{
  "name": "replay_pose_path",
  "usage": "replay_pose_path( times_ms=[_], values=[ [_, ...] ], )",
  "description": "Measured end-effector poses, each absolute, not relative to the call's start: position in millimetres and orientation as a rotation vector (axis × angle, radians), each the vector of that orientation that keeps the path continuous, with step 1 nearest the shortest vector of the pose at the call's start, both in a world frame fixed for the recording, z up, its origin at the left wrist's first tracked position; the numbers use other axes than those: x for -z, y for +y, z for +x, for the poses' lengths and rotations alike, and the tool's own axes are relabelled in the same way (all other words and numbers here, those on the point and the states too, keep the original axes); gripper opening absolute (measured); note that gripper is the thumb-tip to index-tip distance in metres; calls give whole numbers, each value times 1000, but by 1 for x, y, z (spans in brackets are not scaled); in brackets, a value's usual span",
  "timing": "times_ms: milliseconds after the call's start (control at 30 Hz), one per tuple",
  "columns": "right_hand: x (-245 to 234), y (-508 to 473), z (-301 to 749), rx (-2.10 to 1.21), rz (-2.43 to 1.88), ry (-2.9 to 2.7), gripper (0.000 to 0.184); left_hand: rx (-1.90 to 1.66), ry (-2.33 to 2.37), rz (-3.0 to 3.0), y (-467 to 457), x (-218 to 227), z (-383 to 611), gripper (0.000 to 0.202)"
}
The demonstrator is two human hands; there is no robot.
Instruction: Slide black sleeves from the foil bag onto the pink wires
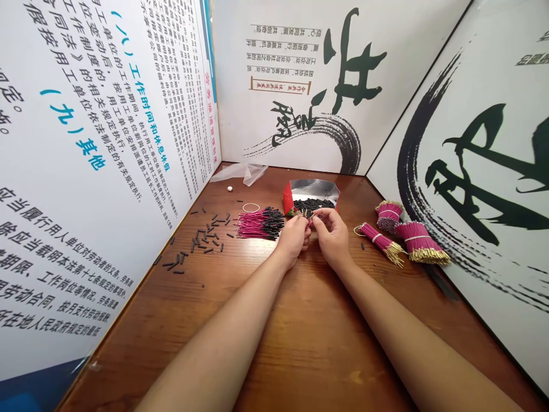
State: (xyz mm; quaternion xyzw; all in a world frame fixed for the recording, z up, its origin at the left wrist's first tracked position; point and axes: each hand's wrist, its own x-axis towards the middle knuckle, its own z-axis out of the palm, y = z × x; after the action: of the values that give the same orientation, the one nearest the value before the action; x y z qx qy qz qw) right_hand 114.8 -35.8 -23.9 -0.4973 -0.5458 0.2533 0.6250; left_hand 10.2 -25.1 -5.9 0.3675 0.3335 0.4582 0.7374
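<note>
My left hand is closed around a few wires whose gold metal tips stick up past the fingers. My right hand meets it from the other side, thumb and forefinger pinched at those tips; what sits in the pinch is too small to make out. Just behind both hands is a red box with a silvery lining, holding many short black sleeves. To the left lies a pile of magenta wires with black sleeves on their right ends.
Loose black sleeves are scattered on the wooden table at left. Banded magenta wire bundles with gold ends lie at right. A clear plastic bag and a small white object lie at the back. Printed panels enclose three sides.
</note>
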Motion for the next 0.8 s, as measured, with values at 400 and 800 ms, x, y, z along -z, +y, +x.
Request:
replay_pose_path(
  times_ms=[400, 800],
  values=[
    [26, -36, 116, -570, -1139, -1251, 14, -1043, 743, 787, -26, 5, 10, 14],
    [27, -35, 117, -604, -1158, -1244, 19, -1001, 790, 844, -26, 4, 11, 15]
  ],
)
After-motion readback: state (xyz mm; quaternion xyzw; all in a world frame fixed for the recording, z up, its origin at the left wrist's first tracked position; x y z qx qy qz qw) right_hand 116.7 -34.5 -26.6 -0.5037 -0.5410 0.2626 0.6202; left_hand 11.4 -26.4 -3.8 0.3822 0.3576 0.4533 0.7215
